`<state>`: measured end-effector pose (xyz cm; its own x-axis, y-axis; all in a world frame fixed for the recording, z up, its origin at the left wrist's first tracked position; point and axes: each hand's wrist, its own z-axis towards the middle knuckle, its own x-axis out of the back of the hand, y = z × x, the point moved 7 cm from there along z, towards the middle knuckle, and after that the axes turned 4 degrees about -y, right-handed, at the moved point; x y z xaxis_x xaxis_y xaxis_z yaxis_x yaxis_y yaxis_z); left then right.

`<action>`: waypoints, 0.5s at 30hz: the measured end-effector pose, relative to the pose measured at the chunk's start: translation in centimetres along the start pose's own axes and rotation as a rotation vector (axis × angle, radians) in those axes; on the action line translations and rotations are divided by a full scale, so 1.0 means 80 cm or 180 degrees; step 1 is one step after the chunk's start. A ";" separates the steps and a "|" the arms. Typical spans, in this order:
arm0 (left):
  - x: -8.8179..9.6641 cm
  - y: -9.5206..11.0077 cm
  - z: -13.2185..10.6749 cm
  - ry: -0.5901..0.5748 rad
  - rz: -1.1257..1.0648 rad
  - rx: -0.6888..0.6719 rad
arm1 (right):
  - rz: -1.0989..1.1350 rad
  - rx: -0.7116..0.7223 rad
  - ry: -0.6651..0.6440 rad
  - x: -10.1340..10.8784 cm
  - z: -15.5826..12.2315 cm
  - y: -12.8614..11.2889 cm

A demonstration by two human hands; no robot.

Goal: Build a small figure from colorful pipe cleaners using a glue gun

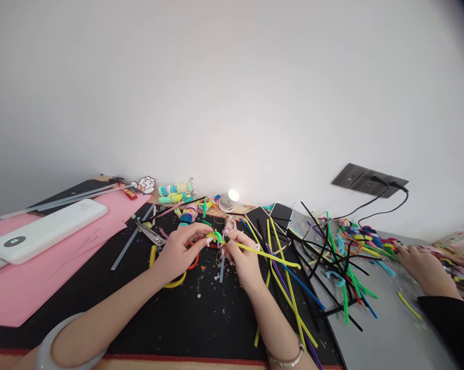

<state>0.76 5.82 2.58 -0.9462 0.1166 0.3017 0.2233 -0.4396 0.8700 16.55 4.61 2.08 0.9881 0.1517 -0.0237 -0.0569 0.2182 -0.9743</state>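
On the near side, a black mat [201, 318] lies covered in tiny scraps. Above it, the left hand [181, 251] pinches a small fuzzy piece [216, 236], green and yellow, with thumb and finger. The piece is up between the two hands. The right hand [243, 254] is curled in close on its other side, fingers pinched, and a long yellow stick [274, 254] pokes out of them to the right.

The fuzzy piece should be very light and soft outside, likely with a bendy wire inside. It probably won't slip or break, but a hard squeeze could squash it. Fingertips at its ends look best, leaving the fluff alone.

Just left of the hands are open scissors [150, 234]. More fuzzy sticks [332, 252] lie in a messy pile to the right, near another person's hand [425, 267]. Farther back are a phone [257, 220] and a bright lamp [230, 200], beside the wall [224, 92].
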 end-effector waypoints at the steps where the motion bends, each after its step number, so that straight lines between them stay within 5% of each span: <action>1: 0.000 -0.001 0.000 0.0005 0.0016 -0.0011 | 0.0017 -0.0019 0.0004 0.000 0.000 0.000; 8: 0.000 0.005 -0.001 -0.0064 -0.0078 0.0031 | 0.0021 -0.0089 0.0026 0.002 -0.001 0.004; 15: -0.009 -0.009 0.003 -0.0263 -0.0834 0.0718 | -0.0325 -0.0012 0.0024 0.002 -0.001 -0.004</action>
<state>1.30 6.28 1.81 -0.9582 0.2748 0.0795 0.0304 -0.1785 0.9835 16.72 4.47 2.36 0.9898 0.1217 0.0740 0.0446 0.2286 -0.9725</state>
